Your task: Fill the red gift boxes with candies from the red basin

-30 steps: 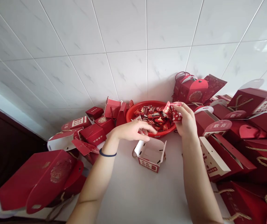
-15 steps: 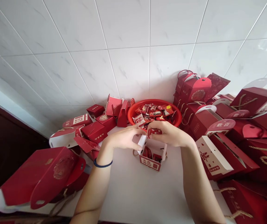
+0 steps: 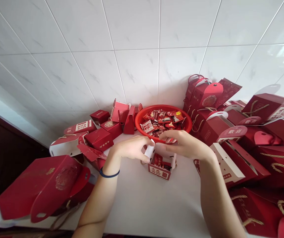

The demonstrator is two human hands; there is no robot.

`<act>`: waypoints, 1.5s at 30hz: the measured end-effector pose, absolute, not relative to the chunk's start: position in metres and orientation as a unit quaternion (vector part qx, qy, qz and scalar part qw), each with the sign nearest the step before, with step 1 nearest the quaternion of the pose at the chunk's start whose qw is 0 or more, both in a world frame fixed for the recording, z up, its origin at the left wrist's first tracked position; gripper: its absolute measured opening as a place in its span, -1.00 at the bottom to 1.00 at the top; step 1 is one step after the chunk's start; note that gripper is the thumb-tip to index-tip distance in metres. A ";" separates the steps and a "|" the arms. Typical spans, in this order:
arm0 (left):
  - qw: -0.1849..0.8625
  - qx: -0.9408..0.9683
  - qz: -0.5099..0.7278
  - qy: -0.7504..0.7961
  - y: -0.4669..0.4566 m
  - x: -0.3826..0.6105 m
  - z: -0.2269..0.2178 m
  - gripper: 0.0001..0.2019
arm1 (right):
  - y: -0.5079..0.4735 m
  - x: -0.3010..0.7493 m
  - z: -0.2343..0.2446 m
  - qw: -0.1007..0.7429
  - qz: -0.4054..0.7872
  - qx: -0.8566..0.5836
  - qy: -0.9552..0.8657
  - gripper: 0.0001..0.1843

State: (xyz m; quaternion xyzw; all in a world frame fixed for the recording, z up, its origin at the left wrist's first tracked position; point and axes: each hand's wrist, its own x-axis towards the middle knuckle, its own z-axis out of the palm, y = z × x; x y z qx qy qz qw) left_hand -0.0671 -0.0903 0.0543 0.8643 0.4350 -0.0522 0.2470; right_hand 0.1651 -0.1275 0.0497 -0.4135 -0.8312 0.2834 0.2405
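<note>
A small red-and-white gift box point(image 3: 159, 172) stands with its top open on the white table. Red-wrapped candy packets point(image 3: 158, 160) lie inside it. My left hand point(image 3: 134, 147), a dark band on its wrist, pinches the box's white flap at the left side. Over the box's far right edge hovers my right hand point(image 3: 181, 142), its fingers apart and no packet visible in them. Just behind the hands sits a round red basin point(image 3: 139, 127) heaped with wrapped candies point(image 3: 165, 120).
Several red gift boxes point(image 3: 99, 138) crowd the left side, with a larger red box point(image 3: 37, 185) nearer the front. More red boxes with rope handles point(image 3: 218, 127) are piled on the right. A tiled wall point(image 3: 137, 72) rises behind the table point(image 3: 151, 208).
The red packet that was in my right hand has left it, and that hand has opened a little to the right. My left hand stays on the flap.
</note>
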 end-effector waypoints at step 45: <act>0.329 0.850 0.132 0.391 -0.106 -0.061 -0.005 -0.58 | -0.165 0.160 -0.067 0.527 0.286 -0.461 -0.654 -0.51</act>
